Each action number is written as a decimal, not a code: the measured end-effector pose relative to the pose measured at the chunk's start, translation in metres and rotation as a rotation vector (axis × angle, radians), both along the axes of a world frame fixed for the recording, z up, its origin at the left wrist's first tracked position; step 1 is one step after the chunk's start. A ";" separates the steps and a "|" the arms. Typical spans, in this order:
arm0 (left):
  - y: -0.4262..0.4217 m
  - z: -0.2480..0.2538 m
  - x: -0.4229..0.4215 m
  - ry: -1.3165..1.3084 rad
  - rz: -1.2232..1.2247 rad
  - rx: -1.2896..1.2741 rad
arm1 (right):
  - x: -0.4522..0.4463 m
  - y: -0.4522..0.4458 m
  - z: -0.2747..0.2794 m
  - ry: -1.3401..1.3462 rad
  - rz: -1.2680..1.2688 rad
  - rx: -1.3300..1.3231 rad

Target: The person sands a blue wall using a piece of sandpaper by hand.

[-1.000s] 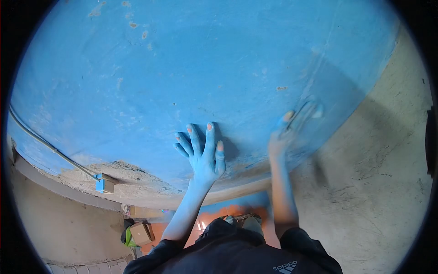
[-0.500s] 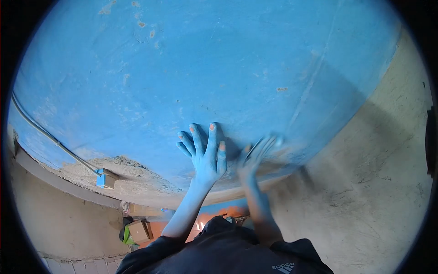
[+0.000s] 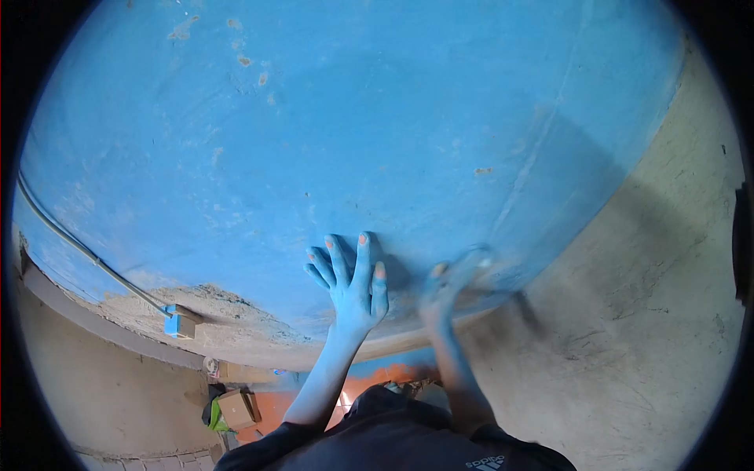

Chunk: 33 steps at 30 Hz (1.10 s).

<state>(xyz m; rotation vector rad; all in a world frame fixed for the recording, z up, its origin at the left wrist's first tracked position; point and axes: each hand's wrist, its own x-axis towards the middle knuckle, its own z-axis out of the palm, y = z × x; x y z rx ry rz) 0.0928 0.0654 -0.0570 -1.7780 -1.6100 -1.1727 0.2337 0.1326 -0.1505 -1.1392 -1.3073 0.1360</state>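
Your left hand point(image 3: 353, 298): fingers spread against blue wall point(image 3: 393, 118)
Your right hand point(image 3: 444, 292): blurred, can't tell grip
Grey wall point(image 3: 628, 306): right of both

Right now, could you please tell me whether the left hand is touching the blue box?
No, the left hand is spread against the wall, clearly apart from the blue box.

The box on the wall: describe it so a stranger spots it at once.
Start from the blue wall and go to its crumbling lower edge, left in the picture. There a cable slants down and ends at the box. Unlike the brown carton below, it is partly blue and has that cable running into it.
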 end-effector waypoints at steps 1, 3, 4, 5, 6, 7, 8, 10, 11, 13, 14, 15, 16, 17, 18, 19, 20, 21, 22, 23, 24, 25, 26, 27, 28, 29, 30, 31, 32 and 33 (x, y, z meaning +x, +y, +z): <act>0.000 0.000 -0.001 0.015 0.005 0.000 | 0.031 0.028 0.000 -0.008 -0.064 -0.086; 0.001 -0.002 0.001 -0.013 -0.003 0.014 | 0.047 0.049 0.008 -0.026 -0.114 -0.199; 0.003 -0.003 0.002 -0.028 -0.008 0.020 | 0.043 0.051 0.012 -0.038 -0.102 -0.222; 0.004 -0.004 0.002 -0.027 -0.006 0.030 | 0.031 0.046 0.011 -0.114 -0.101 -0.170; 0.006 -0.005 0.002 -0.028 -0.006 0.040 | 0.017 0.039 0.018 -0.187 -0.101 -0.117; 0.008 -0.007 0.002 -0.030 -0.005 0.046 | -0.016 0.013 0.026 -0.326 -0.109 0.011; 0.007 -0.009 0.002 -0.055 -0.015 0.045 | -0.024 0.001 0.018 -0.342 -0.105 0.064; 0.009 -0.013 0.000 -0.100 -0.034 0.050 | -0.022 -0.004 -0.006 -0.259 -0.087 0.107; 0.011 -0.014 -0.003 -0.075 -0.034 0.051 | -0.009 0.003 -0.022 -0.159 -0.073 0.098; 0.009 -0.018 -0.007 -0.032 -0.035 0.038 | 0.030 0.031 0.024 -0.021 -0.105 0.008; 0.006 -0.019 -0.006 -0.046 -0.037 0.036 | 0.037 0.034 0.048 -0.094 -0.128 0.012; 0.007 -0.017 -0.003 -0.058 -0.039 0.043 | 0.044 0.036 0.073 -0.167 -0.152 0.018; 0.010 -0.014 -0.002 -0.068 -0.039 0.055 | 0.034 0.029 0.105 -0.279 -0.175 0.100; 0.013 -0.012 -0.001 -0.076 -0.035 0.068 | 0.022 0.024 0.119 -0.391 -0.197 0.176; 0.014 -0.012 0.001 -0.085 -0.033 0.070 | 0.008 0.016 0.106 -0.468 -0.196 0.244; 0.012 -0.013 0.002 -0.092 -0.035 0.071 | -0.008 0.007 0.080 -0.542 -0.198 0.309; 0.010 -0.013 0.001 -0.076 -0.034 0.064 | -0.018 0.004 0.057 -0.611 -0.204 0.380; 0.010 -0.013 -0.001 -0.058 -0.035 0.066 | -0.015 0.011 0.039 -0.514 -0.217 0.344; 0.011 -0.013 -0.002 -0.045 -0.033 0.068 | -0.002 0.022 0.021 -0.419 -0.227 0.309; 0.009 -0.015 -0.004 -0.032 -0.033 0.060 | 0.014 0.024 0.008 -0.327 -0.233 0.262; 0.010 -0.015 -0.006 -0.021 -0.031 0.057 | 0.028 0.034 0.023 -0.170 -0.185 0.181; 0.010 -0.016 -0.007 -0.014 -0.032 0.054 | 0.033 0.039 0.050 -0.122 -0.172 0.168; 0.010 -0.017 -0.006 -0.011 -0.025 0.063 | 0.038 0.041 0.082 -0.075 -0.160 0.158; 0.012 -0.017 -0.005 -0.007 -0.018 0.078 | 0.042 0.043 0.100 -0.026 -0.147 0.154; 0.014 -0.016 -0.004 0.000 -0.012 0.092 | 0.033 0.040 0.099 -0.121 -0.130 0.170; 0.015 -0.015 -0.004 0.020 -0.007 0.101 | 0.014 0.028 0.094 -0.217 -0.112 0.182; 0.015 -0.012 -0.003 0.038 -0.002 0.106 | 0.003 0.014 0.086 -0.314 -0.093 0.188; 0.014 -0.011 -0.002 0.058 0.002 0.111 | -0.001 0.007 0.057 -0.370 -0.127 0.196; 0.015 -0.010 -0.002 0.059 -0.002 0.105 | -0.006 0.009 0.011 -0.423 -0.162 0.207; 0.015 -0.010 -0.003 0.058 -0.002 0.101 | -0.009 0.012 -0.017 -0.478 -0.194 0.220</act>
